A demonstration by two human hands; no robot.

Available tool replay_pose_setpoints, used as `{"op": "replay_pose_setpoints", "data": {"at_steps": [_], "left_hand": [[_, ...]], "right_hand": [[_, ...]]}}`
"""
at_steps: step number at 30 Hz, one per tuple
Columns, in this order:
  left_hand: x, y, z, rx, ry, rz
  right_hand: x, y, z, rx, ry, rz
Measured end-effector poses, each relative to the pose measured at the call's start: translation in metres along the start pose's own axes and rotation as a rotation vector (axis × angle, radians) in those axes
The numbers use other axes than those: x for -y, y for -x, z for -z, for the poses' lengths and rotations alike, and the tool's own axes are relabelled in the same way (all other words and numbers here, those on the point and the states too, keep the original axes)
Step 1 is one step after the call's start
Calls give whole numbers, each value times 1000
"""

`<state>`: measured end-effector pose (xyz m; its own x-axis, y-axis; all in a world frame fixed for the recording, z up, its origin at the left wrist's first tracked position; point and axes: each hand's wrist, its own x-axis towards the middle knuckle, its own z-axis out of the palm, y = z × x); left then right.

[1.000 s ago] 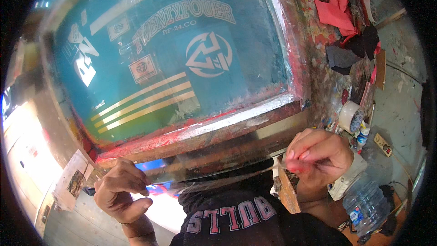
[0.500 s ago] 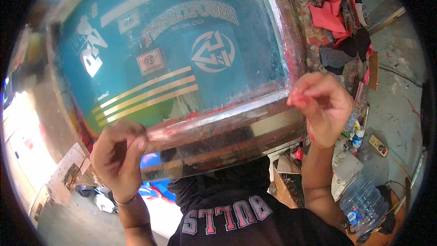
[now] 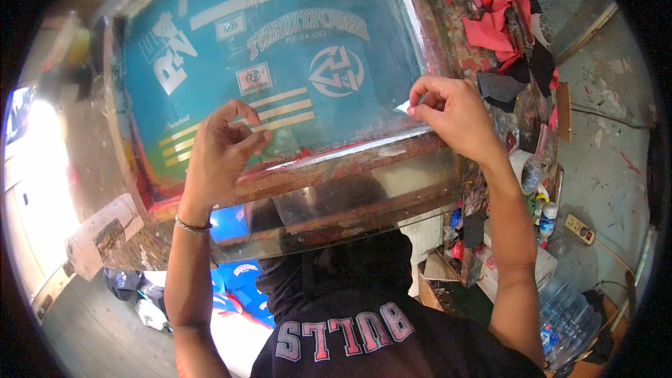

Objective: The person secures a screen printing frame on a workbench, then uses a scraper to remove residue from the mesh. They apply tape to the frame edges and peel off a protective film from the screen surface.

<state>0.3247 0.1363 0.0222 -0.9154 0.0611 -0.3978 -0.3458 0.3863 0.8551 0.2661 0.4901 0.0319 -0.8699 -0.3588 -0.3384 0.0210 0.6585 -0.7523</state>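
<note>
Before me lies a screen-printing frame (image 3: 329, 171) with brown edges and teal mesh, patterned with pale lettering, round emblems and yellow stripes. Red ink smears its near inner edge beside a shiny silvery strip. Over the stripes at the near left, my left hand (image 3: 222, 147) is closed, thumb and fingers curled toward each other. Whatever it holds, if anything, I cannot make out. At the near right corner my right hand (image 3: 451, 112) pinches thumb against fingers, with a small glossy white piece (image 3: 403, 106) at the tips.
Red and dark fabric scraps (image 3: 497, 21) lie heaped along the right side. Below them are a patterned white roll (image 3: 526, 170), a white-and-blue bottle (image 3: 548, 220), a power strip (image 3: 579, 229) and a large clear water jug (image 3: 567, 318). Blue printed cloth (image 3: 241, 290) shows beneath the near edge.
Both hands have moved away from me, from the frame's near edge to over the mesh. The frame sits slightly further right in view, and the white piece now shows at my right fingertips.
</note>
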Motion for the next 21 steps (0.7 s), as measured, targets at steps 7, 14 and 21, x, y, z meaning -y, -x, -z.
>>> {"op": "replay_pose_setpoints", "data": {"at_steps": [7, 14, 21], "left_hand": [[-16, 16, 4, -79, 43, -82], [-30, -14, -20, -17, -70, -366], [-31, -33, -29, 258, 54, -585]], "right_hand": [[14, 4, 5, -56, 25, 23], [74, 3, 12, -108, 16, 327], [127, -5, 6, -60, 87, 570]]}}
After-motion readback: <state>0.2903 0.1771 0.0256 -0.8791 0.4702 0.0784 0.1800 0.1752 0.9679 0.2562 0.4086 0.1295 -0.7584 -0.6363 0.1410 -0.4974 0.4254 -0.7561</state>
